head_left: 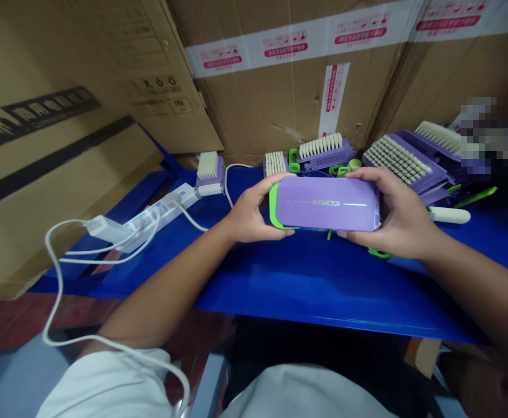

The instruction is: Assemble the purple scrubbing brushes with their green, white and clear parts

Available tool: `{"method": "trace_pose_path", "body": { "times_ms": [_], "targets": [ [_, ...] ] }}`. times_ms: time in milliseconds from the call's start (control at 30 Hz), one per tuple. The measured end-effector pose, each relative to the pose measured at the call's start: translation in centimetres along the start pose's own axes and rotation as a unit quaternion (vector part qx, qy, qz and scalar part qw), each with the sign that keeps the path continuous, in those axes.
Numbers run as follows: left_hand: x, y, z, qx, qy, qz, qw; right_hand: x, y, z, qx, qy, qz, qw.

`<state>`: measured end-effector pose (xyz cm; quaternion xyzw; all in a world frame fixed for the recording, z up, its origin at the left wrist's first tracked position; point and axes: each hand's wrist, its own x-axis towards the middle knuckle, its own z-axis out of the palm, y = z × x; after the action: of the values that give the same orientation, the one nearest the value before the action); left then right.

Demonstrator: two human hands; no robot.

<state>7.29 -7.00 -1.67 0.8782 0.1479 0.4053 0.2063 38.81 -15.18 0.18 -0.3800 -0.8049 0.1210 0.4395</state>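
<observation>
Between my two hands is a flat purple brush-sized casing [325, 219] lettered KEMOQI, with a bright green edge at its left end. My left hand [254, 213] grips the green end, thumb below and fingers above. At the opposite end, my right hand [399, 215] is wrapped round the purple edge. The casing is raised over the blue table, its lettered face towards me; its underside is hidden. Just behind it lie a purple brush head [327, 152] with cream bristles and a smaller bristled one [275, 164], partly covered.
More purple brush heads [399, 159] are heaped at the right, beside a white handle [449, 215]. A white power strip [162, 212] with plugs and loose cables lies at the left of the blue table [306, 284]. Large cardboard boxes [262, 98] wall off the back.
</observation>
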Motion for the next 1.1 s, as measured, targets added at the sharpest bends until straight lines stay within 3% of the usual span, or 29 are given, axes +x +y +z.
{"method": "trace_pose_path", "body": {
  "times_ms": [200, 367, 533, 667, 900, 1100],
  "targets": [
    [0.0, 0.9, 1.2, -0.037, -0.041, 0.029, 0.998, 0.4, -1.2, -0.5, -0.058, -0.035, -0.093, 0.993],
    [-0.1, 0.4, 1.6, -0.035, -0.009, 0.064, 0.997, 0.1, -1.5, 0.0, -0.071, -0.03, -0.117, 0.99],
    [0.2, 0.9, 1.5, 0.005, 0.017, 0.161, 0.987, 0.0, -1.4, 0.0, -0.124, -0.022, -0.205, 0.971],
    [0.3, 1.5, 1.8, 0.008, 0.018, 0.2, 0.98, 0.0, -1.6, -0.1, -0.135, -0.022, -0.229, 0.964],
    [0.0, 1.0, 2.6, -0.018, 0.053, 0.179, 0.982, -0.2, -2.2, 0.3, -0.128, 0.007, -0.242, 0.962],
    [0.1, 0.9, 1.5, 0.065, 0.015, 0.139, 0.988, 0.1, -2.1, 0.2, -0.139, -0.005, -0.226, 0.964]
  ]
}}
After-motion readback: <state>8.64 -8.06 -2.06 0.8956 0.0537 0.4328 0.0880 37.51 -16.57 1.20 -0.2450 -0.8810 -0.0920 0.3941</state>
